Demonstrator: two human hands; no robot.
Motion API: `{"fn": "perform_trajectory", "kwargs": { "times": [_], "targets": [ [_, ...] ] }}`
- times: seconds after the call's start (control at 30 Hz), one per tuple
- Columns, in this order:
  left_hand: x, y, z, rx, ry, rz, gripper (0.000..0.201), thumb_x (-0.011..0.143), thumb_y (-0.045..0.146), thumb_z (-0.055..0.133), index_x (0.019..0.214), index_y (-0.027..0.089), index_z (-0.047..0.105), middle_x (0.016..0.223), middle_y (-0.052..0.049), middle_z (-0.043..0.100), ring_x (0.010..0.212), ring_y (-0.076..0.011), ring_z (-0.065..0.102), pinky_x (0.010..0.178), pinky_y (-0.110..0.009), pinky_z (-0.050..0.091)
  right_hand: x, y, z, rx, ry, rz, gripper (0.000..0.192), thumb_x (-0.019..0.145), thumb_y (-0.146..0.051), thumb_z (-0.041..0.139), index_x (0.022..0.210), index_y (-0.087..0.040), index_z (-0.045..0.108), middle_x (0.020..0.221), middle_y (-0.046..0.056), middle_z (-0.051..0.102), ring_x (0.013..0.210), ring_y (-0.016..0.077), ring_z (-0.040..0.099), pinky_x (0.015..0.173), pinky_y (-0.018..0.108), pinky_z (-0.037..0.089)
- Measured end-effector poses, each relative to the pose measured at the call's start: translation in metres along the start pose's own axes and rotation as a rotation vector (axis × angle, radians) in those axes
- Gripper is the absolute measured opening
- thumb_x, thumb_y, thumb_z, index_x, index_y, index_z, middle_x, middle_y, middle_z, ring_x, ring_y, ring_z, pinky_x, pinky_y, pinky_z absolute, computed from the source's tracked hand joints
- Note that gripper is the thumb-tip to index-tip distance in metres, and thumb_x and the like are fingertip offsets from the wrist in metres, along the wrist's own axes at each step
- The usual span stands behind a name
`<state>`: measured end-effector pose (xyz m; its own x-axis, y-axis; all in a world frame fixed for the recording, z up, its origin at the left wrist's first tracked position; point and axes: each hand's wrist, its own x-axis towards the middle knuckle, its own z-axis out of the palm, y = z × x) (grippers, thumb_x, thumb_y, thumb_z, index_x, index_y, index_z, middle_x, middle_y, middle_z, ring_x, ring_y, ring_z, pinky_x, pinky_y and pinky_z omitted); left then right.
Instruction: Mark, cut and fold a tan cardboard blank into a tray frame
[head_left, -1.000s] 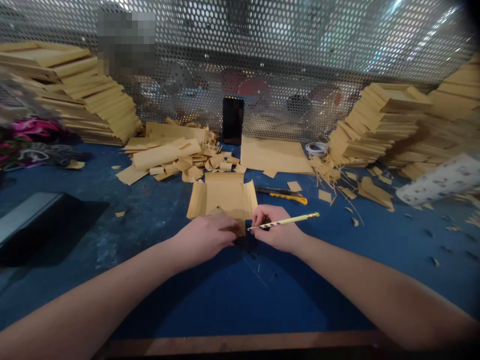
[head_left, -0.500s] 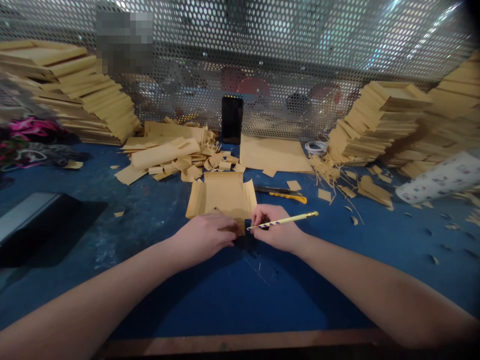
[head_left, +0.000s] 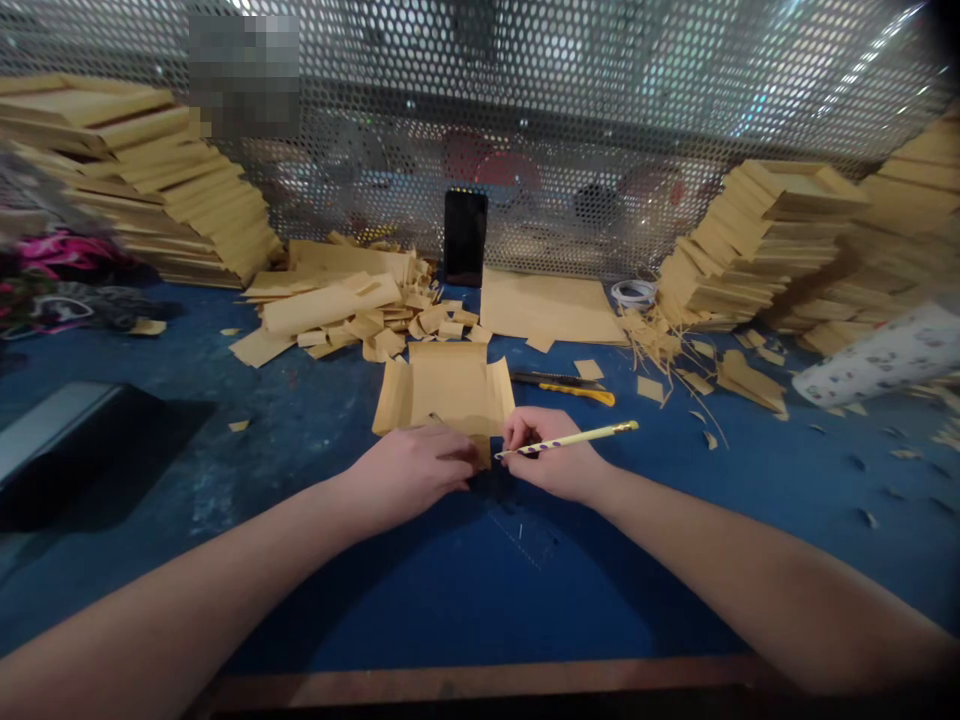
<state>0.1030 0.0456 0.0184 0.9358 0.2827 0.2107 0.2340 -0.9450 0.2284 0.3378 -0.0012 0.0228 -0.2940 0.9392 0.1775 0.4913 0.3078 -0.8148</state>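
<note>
A brown paper box [head_left: 448, 385] lies open in front of me, its far and side flaps standing up. My left hand [head_left: 420, 462] rests over its near edge with fingers curled and pressed on the near flap, partly hiding it. At the box's near right corner, my right hand [head_left: 551, 455] is closed around a pale yellow pencil [head_left: 589, 437] with dark spots. The pencil's eraser end points right, and its other end is close to the near flap. Whether the right fingertips also touch the paper, I cannot tell. A box cutter [head_left: 574, 393] with a yellow handle lies just beyond the right hand.
Stacks of folded paper boxes stand left [head_left: 202, 210] and right [head_left: 757, 240]. Paper scraps [head_left: 367, 320], a flat brown sheet [head_left: 551, 305] and an upright phone [head_left: 465, 238] sit along the perforated metal screen [head_left: 360, 190]. A dark box-like object [head_left: 82, 440] is at left; a patterned roll [head_left: 877, 355] at right.
Both hands keep almost the same pose at the near flap, and the pencil stays in the right hand. The view has shifted very slightly.
</note>
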Motion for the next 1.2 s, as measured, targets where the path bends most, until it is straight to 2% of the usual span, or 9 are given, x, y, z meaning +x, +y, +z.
{"fn": "perform_trajectory", "kwargs": {
  "times": [0.43,1.2],
  "targets": [
    [-0.001,-0.002,0.0026,-0.026,0.014,0.014,0.02,0.098,0.026,0.049,0.103,0.019,0.067,0.111,-0.007,0.065,0.102,-0.022,0.061,0.089,-0.039,0.052,-0.0007,-0.0003,0.0012,-0.034,-0.022,-0.056,0.02,0.067,-0.007,0.064,0.065,-0.019,0.048,0.077,-0.001,0.063,0.069,0.0126,0.057,0.063,0.025,0.043],
    [-0.0015,-0.001,0.0026,-0.072,0.029,-0.027,0.018,0.096,0.025,0.053,0.102,0.02,0.07,0.107,-0.005,0.065,0.1,-0.0203,0.061,0.087,-0.035,0.052,-0.0001,-0.0016,0.0024,-0.043,-0.049,-0.077,0.021,0.069,-0.007,0.062,0.065,-0.019,0.045,0.077,-0.002,0.061,0.069,0.0117,0.056,0.063,0.024,0.041]
  ]
}}
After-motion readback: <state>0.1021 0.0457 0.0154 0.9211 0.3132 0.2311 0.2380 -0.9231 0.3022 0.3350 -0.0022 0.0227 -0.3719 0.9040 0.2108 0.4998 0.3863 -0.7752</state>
